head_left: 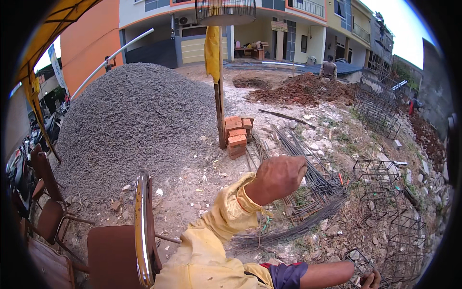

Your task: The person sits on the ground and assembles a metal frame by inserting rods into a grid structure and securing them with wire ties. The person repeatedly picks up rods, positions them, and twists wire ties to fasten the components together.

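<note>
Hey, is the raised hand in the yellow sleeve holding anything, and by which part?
That cannot be told: the raised hand looks closed and nothing shows sticking out of it, but its palm side is hidden.

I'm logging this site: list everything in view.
Gravel heap: one, grey, left
Bricks: several, orange, centre
Post: one, brown, centre
Cage: one, dark, top
Rods: many, dark, centre
Wire frames: several, dark, right
Soil mound: one, brown, back
Chairs: several, brown, left
Pole: one, white, upper left
Awning: one, yellow, left
Buildings: several, multicoloured, back
Motorcycles: several, dark, left
Other people: several, colours unclear, back
Sleeves: two, yellow and purple, bottom
Left hand: one, bare, centre
Right hand: one, bare, bottom
</note>
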The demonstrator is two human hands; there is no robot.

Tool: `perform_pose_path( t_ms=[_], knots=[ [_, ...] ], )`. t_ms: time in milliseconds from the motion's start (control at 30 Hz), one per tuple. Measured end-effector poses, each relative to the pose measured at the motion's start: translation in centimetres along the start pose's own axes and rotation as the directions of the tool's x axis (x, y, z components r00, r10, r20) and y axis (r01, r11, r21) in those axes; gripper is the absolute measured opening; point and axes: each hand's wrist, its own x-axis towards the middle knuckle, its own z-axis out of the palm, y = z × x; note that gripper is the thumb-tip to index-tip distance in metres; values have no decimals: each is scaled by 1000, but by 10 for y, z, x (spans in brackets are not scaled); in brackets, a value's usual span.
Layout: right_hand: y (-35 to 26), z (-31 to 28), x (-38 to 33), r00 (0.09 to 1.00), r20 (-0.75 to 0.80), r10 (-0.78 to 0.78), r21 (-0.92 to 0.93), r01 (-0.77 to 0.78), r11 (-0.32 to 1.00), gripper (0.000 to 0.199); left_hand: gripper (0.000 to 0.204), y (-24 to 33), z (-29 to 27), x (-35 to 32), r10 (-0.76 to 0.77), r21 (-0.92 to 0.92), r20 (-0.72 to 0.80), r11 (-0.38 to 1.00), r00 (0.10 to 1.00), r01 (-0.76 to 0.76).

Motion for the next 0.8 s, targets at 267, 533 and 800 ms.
perform_pose_path(
  t_ms=[267, 533, 800],
  knots=[
    [-121, 11, -51, 859, -274, -433, -108, 420, 901, 33, 18, 72, -31, 37, 365, -160, 17, 920, 931, -358],
    [-156, 20, -20, 572, -150, -806, -661, 549, 512, 73, 20, 127, -30, 33, 747, -366, -124, 577, 653, -730],
    [-108, 0, -6, 962, -270, -42, -232, -23, 973, 38, 15, 94, -17, 48, 697, -335, -416, 479, 584, -811]
  ],
)
